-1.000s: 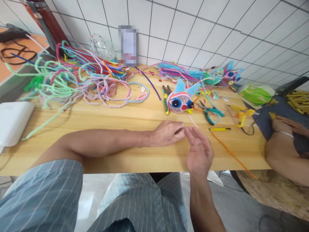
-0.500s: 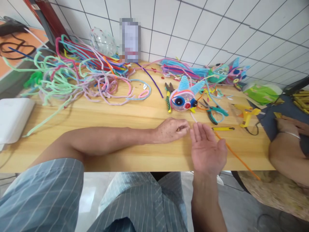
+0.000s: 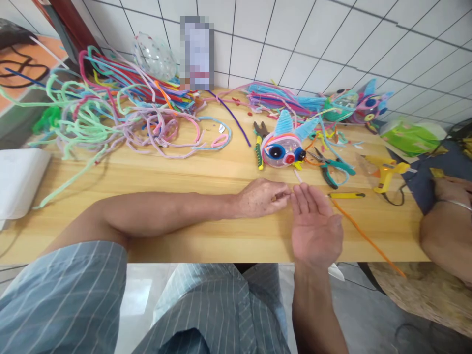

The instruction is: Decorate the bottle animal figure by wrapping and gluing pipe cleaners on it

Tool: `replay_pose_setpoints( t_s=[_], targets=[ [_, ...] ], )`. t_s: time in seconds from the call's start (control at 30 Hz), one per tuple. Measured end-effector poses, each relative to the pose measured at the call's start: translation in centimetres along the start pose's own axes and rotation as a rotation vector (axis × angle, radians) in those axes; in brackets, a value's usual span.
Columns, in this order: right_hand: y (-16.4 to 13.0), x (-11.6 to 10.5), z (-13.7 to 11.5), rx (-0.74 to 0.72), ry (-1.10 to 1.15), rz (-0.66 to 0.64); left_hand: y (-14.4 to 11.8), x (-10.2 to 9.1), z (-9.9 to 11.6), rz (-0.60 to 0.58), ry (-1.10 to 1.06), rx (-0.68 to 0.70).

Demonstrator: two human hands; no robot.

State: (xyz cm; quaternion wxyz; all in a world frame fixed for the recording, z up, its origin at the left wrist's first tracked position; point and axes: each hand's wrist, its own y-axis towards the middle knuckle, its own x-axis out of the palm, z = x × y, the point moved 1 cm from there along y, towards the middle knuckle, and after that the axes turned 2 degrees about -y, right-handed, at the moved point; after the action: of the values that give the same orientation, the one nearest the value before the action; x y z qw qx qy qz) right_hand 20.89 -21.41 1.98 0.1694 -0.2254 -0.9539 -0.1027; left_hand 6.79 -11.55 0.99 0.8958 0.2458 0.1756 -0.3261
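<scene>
My left hand (image 3: 263, 197) is closed in a pinch over the table, its thumb and finger meeting at the fingertips of my right hand. Whatever the pinch holds is hidden or too small to name. Palm up, my right hand (image 3: 316, 223) lies open with its fingers stretched out. Behind those fingers a short pale pink pipe cleaner (image 3: 298, 176) sticks out; I cannot tell whether it touches them. Just beyond sits a clear ball animal (image 3: 283, 147) with blue ears, blue-rimmed eyes and a red nose. An orange pipe cleaner (image 3: 368, 238) runs past my right hand over the table edge.
Diagonal cutters (image 3: 260, 145), teal-handled pliers (image 3: 335, 169), a yellow utility knife (image 3: 346, 195) and a yellow glue gun (image 3: 386, 176) lie around the ball animal. Tangled pipe cleaners (image 3: 88, 118) spread at left. At far right rests another person's arm (image 3: 446, 226).
The view has shifted slightly, so the items at right appear farther right. Both hands keep almost the same pose, fingertips together.
</scene>
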Motion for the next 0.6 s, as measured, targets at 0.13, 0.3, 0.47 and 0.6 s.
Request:
replay_pose_setpoints(
  t_s=[0.13,0.3,0.47,0.6],
  targets=[
    [-0.1,0.0,0.0,0.002,0.0,-0.043,0.0,-0.2,0.1,0.017,-0.037,0.017],
    [0.4,-0.9,0.1,0.089,0.001,0.005,0.3,-0.1,-0.4,0.031,-0.174,-0.002],
    [0.6,-1.9,-0.7,-0.018,-0.175,-0.045,0.7,0.0,-1.3,0.022,-0.23,-0.065],
    [0.6,0.0,-4.5,-0.182,-0.694,-0.345,0.7,-0.2,-1.0,-0.046,-0.155,-0.088]
  ],
)
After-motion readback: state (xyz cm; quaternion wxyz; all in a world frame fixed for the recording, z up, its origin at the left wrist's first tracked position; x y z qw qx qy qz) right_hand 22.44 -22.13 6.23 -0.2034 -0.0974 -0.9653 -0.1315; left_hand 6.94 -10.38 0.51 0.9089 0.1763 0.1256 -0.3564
